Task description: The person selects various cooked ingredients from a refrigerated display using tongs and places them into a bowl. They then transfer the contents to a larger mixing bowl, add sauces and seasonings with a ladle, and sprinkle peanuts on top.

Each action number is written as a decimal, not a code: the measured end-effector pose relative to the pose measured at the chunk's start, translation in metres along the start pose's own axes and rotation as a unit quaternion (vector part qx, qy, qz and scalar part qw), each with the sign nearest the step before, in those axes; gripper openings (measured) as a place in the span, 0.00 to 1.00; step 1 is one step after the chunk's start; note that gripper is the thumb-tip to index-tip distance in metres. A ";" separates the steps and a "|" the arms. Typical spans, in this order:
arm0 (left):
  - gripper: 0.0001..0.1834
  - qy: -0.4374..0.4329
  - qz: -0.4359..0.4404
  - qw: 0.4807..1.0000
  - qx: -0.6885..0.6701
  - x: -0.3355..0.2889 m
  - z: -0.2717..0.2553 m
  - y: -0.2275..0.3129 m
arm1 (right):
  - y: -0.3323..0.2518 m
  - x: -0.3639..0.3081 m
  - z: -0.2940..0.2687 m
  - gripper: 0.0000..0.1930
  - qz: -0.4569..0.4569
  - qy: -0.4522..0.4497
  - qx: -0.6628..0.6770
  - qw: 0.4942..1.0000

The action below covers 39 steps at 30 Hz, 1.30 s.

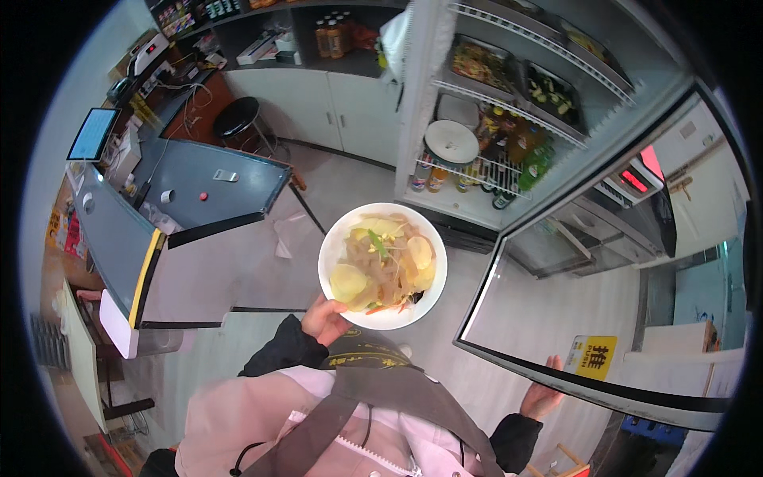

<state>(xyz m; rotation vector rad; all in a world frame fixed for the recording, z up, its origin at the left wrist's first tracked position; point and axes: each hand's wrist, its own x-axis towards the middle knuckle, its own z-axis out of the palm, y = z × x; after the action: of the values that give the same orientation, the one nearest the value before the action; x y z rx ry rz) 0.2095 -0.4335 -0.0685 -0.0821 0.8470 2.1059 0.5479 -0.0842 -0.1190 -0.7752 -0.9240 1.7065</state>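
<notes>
My left hand (324, 319) is clamped on the near-left rim of a round white plate (393, 320), which sits just ahead and to the right of it. Pale yellow slices (347, 280), broad translucent strips (388, 270) and a green leaf (377, 243) lie on it. My right hand (542, 391) is at the lower edge of the open glass door (548, 326); that edge partly hides its fingers, so I can't tell whether they grip. Ahead, between both hands, stands the refrigerator (469, 205); a blue-grey worktop (222, 199) lies ahead-left of my left hand.
</notes>
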 end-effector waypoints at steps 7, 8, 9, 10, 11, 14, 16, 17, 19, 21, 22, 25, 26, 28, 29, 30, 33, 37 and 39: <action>0.35 0.019 0.068 0.997 0.004 -0.040 -0.081 0.055 | 0.076 -0.039 0.128 0.31 0.062 -0.085 0.051 0.993; 0.36 0.033 0.066 0.997 0.020 -0.046 -0.088 0.064 | 0.087 -0.041 0.149 0.27 0.076 -0.093 0.056 0.991; 0.37 0.033 0.073 0.996 0.041 -0.051 -0.094 0.073 | 0.099 -0.041 0.168 0.24 0.083 -0.117 0.097 0.985; 0.37 0.029 0.069 0.996 0.053 -0.052 -0.096 0.079 | 0.106 -0.041 0.184 0.21 0.103 -0.150 0.062 0.981; 0.37 -0.014 0.076 0.995 0.066 -0.050 -0.097 0.086 | 0.113 -0.040 0.201 0.19 0.123 -0.174 0.033 0.977; 0.36 -0.017 -0.015 0.995 0.096 -0.013 -0.085 0.093 | 0.128 -0.064 0.222 0.18 0.213 -0.251 -0.155 0.932; 0.35 -0.055 -0.083 0.987 0.124 0.031 -0.066 0.089 | 0.132 -0.083 0.214 0.18 0.240 -0.268 -0.191 0.913; 0.35 -0.076 -0.114 0.981 0.138 0.055 -0.054 0.082 | 0.132 -0.088 0.202 0.17 0.227 -0.274 -0.202 0.913; 0.34 -0.122 -0.174 0.964 0.162 0.101 -0.022 0.057 | 0.129 -0.086 0.162 0.16 0.229 -0.163 -0.237 0.930; 0.33 -0.162 -0.220 0.944 0.187 0.141 0.018 0.022 | 0.126 -0.079 0.115 0.15 0.222 -0.077 -0.260 0.937; 0.33 -0.184 -0.245 0.931 0.199 0.161 0.042 -0.003 | 0.122 -0.076 0.090 0.15 0.217 -0.035 -0.271 0.937; 0.32 -0.253 -0.319 0.883 0.235 0.215 0.121 -0.098 | 0.114 -0.062 0.012 0.13 0.189 0.076 -0.246 0.948; 0.32 -0.272 -0.340 0.865 0.247 0.228 0.148 -0.135 | 0.110 -0.057 -0.015 0.12 0.173 0.096 -0.236 0.951; 0.31 -0.304 -0.375 0.833 0.270 0.256 0.202 -0.209 | 0.101 -0.038 -0.060 0.12 0.155 0.135 -0.225 0.952; 0.31 -0.314 -0.387 0.821 0.279 0.267 0.230 -0.246 | 0.090 -0.024 -0.087 0.12 0.154 0.152 -0.228 0.949; 0.31 -0.323 -0.398 0.811 0.283 0.282 0.255 -0.277 | 0.081 -0.009 -0.108 0.13 0.148 0.146 -0.235 0.949; 0.30 -0.343 -0.420 0.780 0.313 0.317 0.338 -0.369 | 0.029 0.063 -0.171 0.12 0.093 0.176 -0.335 0.921; 0.29 -0.379 -0.459 0.726 0.343 0.352 0.443 -0.488 | -0.092 0.179 -0.239 0.11 0.012 0.223 -0.350 0.910; 0.29 -0.387 -0.472 0.711 0.349 0.382 0.484 -0.544 | -0.153 0.247 -0.270 0.12 -0.062 0.213 -0.338 0.915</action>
<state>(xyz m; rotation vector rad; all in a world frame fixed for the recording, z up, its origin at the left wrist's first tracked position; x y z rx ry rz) 0.4732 0.3437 -0.1207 0.6125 0.7502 0.6201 0.7733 0.2415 -0.1391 -1.4421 -1.2253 1.0190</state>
